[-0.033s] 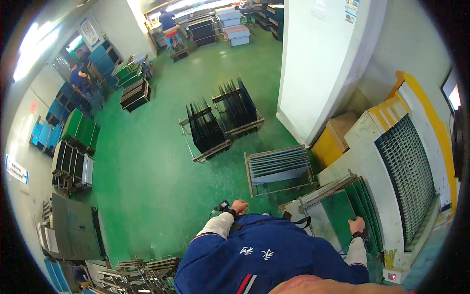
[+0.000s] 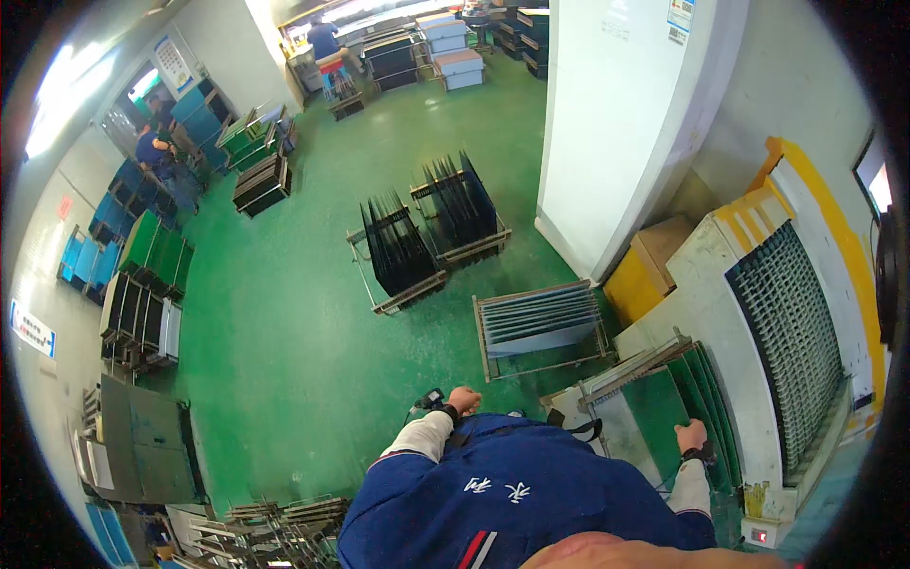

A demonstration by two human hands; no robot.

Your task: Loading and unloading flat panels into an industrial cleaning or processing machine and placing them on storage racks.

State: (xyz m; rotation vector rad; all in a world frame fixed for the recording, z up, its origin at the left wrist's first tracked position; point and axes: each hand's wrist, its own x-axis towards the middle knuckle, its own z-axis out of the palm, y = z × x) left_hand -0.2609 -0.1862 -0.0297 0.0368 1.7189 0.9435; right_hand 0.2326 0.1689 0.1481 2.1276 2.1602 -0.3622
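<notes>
Green boards (image 2: 654, 406) stand on edge, side by side, at the person's right, with a slotted metal bar (image 2: 633, 368) running across their far end and a white machine housing (image 2: 706, 284) with a mesh panel (image 2: 791, 332) just beyond them on the right. Their visible top edges run lengthwise away from the body, bending a little in the wide view, so the row itself spreads from left to right. The right hand (image 2: 691, 435) is clearly the nearer one: it sits over the boards, with the broad face of the leftmost board lying to its left and farther out, and the next edges close on its right. Its fingers look curled, yet whether they pinch a board's edge or only rest against it cannot be told from this angle. The left hand (image 2: 464, 399) is well apart from the boards, out in front of the blue jacket (image 2: 493, 484), fingers bent inward; nothing shows in it, though its palm is hidden, and a small dark device (image 2: 431, 398) is beside that wrist. Between the two hands, farther forward, pale blue panels (image 2: 545, 341) stand in a separate metal rack (image 2: 481, 332).
</notes>
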